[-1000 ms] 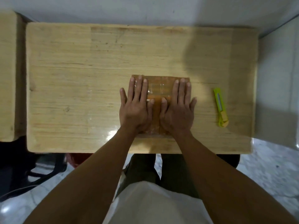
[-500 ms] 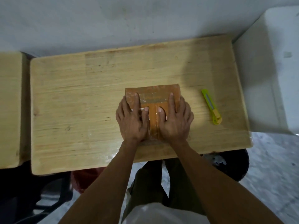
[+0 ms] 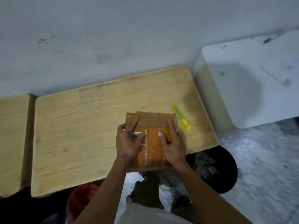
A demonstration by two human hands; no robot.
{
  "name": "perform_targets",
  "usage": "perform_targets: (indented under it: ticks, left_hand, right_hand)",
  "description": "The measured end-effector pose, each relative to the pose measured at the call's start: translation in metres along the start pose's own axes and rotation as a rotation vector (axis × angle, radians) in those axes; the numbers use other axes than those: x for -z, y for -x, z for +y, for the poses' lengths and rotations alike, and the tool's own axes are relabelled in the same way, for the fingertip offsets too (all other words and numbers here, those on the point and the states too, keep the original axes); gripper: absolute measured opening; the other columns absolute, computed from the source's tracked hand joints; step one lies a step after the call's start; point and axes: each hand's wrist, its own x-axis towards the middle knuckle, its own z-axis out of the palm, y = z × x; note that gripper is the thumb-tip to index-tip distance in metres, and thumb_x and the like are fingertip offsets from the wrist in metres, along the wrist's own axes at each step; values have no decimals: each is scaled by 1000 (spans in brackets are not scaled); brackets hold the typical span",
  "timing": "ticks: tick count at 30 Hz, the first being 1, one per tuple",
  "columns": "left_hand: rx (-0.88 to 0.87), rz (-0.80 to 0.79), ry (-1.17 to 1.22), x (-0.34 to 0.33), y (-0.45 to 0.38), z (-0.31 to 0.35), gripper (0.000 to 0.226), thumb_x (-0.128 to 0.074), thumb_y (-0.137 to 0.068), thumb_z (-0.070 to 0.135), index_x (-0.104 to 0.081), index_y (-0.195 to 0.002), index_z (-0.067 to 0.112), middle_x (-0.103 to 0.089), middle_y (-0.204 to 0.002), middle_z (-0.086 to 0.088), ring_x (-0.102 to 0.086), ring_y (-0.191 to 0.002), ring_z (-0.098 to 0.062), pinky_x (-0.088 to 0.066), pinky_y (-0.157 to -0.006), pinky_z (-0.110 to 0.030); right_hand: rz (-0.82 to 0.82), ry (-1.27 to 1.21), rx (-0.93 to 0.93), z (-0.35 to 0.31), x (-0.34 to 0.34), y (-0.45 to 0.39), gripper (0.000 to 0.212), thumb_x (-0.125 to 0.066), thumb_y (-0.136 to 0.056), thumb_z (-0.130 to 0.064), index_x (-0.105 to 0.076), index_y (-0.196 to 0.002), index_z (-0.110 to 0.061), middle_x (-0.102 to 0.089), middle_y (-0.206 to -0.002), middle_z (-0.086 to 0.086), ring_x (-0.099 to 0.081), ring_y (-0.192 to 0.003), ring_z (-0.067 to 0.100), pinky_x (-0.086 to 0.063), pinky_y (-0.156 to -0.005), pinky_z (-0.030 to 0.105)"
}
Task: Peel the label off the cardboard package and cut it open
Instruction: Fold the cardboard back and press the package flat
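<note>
Now the left hand (image 3: 129,141) lies on the left side of the cardboard package (image 3: 152,138), with its fingers (image 3: 135,122) spread up over the top. Its thumb and one finger seem to pinch a small white strip (image 3: 137,133), which may be a bit of the label (it is too small and blurry to be sure). The right hand (image 3: 174,143) lies flat on the right side, fingers open and spread, pressing the package down and holding nothing.

Between the two hands the brown package shows, wrapped in shiny clear tape. It sits on the wooden table (image 3: 80,126), near the front edge and over toward the right end, and its near end seems to hang a little past the edge, toward the person's lap. Its long side runs away from the person, from the wrists out to the far edge, leaning a little to the left.

A paler patch (image 3: 152,122) lies across the far half of the top, between the fingertips. That is likely where the label is. So the peeling spot is just under the left hand, and the left hand looks best placed to pull while the right holds.

Just beside the far right corner lies the green and yellow cutter (image 3: 181,117). It points away and to the left. The right hand is nearer to it, so it would likely pick it up for cutting.
</note>
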Motion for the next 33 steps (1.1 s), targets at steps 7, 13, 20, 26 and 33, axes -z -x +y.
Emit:
perform_targets:
  ticks: [7,13,20,26,33]
  left_hand:
    - [-149,-249,-204,-80,67,73,65,-81,-79,38,-55,-139,34,-42,-139,-8,-62,-107,-22,-48,-96,-31]
    - [-187,-495,-350,-171,151,97,62,-70,-87,47,-48,-143,34,-44,-136,-14,-62,-109,-31,-47,-98,-33]
    - [-278,-674,-438,-258,212,83,57,-71,-87,31,-55,-140,15,-66,-123,-8,-62,-89,-8,-43,-73,-4]
    - [-202,-708,-572,-313,221,55,65,-63,-94,28,-34,-152,31,-44,-142,-13,-58,-114,-29,-40,-86,-24]
    - [-171,-772,-618,-389,157,3,63,-59,-82,51,-48,-141,35,-54,-133,-15,-66,-99,-28,-55,-86,-36]
  right_hand:
    - [274,-67,-175,81,83,57,69,-48,-89,-67,-20,-151,-50,-41,-143,10,-47,-130,33,-42,-104,43]
    - [418,-189,-277,185,156,113,65,-55,-91,-57,-38,-149,-35,-59,-128,14,-57,-116,31,-44,-91,33]
    - [260,-150,-378,295,184,161,81,-52,-90,-58,-12,-156,-34,-55,-128,18,-60,-107,30,-51,-90,40]
    - [248,-106,-500,340,179,145,76,-46,-95,-57,-10,-157,-32,-48,-138,16,-55,-116,33,-47,-93,41]
    - [207,-119,-596,395,153,73,69,-44,-96,-51,-15,-156,-30,-48,-135,20,-55,-115,37,-47,-91,45]
